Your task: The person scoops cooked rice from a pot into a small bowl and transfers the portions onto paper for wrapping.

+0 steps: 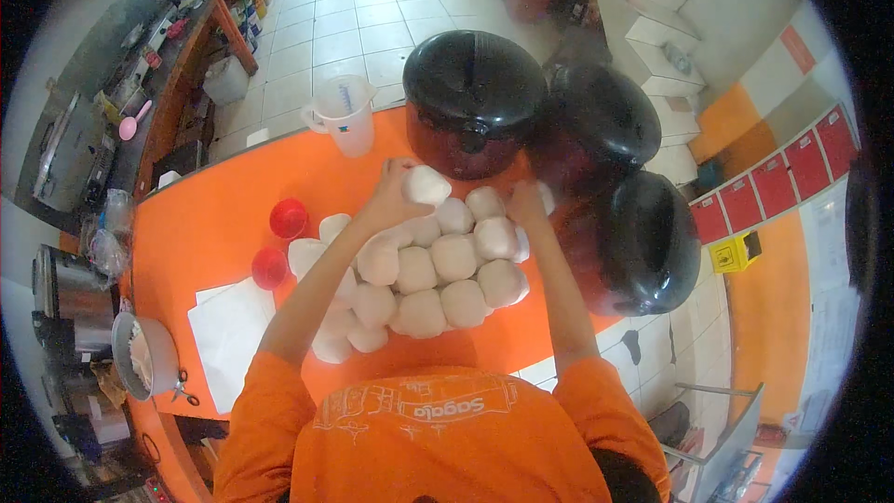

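On the orange table (202, 223) lies a stacked pile of rounded white-to-cream pieces (415, 269), perhaps dough; their material is not certain. My left hand (397, 199) grips one white rounded piece (426, 186) above the pile's far side. At the far right of the pile, my right hand (527, 201) is beside a whitish piece (545, 198), blurred, so its hold is unclear. Two red plastic cups (288, 218) stand left of the pile, near white sheets (230, 335). A translucent measuring jug (343, 115) is beyond my left hand.
Three large dark lidded containers (475, 84) crowd the far and right side of the table. At the left corner are scissors (184, 388) and a metal pot (164, 356). A cluttered counter (188, 49) runs along the left wall; a metal rack (726, 426) stands at lower right.
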Motion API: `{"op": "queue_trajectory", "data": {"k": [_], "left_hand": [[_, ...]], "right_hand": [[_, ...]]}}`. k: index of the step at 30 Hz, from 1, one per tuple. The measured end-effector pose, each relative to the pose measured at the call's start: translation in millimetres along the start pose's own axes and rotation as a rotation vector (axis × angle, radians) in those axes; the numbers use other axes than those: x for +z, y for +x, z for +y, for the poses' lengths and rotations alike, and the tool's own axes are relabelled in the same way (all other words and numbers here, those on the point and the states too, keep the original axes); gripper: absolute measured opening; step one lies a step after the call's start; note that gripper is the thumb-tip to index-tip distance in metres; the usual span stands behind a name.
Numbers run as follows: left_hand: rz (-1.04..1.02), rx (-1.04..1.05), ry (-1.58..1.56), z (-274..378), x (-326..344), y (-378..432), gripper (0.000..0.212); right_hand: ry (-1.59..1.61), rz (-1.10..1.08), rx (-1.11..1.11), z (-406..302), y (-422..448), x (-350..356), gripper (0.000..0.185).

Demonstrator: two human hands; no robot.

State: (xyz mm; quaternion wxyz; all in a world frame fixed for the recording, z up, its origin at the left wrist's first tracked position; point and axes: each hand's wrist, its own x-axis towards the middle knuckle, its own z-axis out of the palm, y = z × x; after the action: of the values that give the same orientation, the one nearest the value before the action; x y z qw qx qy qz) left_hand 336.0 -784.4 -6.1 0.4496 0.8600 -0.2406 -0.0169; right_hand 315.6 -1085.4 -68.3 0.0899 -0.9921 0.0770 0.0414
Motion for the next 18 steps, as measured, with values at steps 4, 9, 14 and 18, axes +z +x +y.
{"op": "queue_trajectory", "data": {"k": [4, 9, 14, 18], "left_hand": [[-0.038, -0.108, -0.365, 15.9, -4.2, -2.8, 0.083], [0.0, -0.055, -0.498, 22.7, -5.9, -22.2, 0.083], [0.011, -0.031, -0.46, 65.1, 2.5, -39.3, 0.081], [0.15, 0.187, -0.039, 91.4, -4.7, -46.9, 0.08]], "right_hand": [[0.066, 0.032, 0.405, 39.3, -1.6, -7.1, 0.055], [0.113, 0.154, 0.034, 45.6, -2.3, 25.7, 0.08], [0.229, 0.095, -0.002, 59.9, -6.8, 36.6, 0.083], [0.917, -0.058, -0.094, -46.2, -57.1, -84.2, 0.075]]}}
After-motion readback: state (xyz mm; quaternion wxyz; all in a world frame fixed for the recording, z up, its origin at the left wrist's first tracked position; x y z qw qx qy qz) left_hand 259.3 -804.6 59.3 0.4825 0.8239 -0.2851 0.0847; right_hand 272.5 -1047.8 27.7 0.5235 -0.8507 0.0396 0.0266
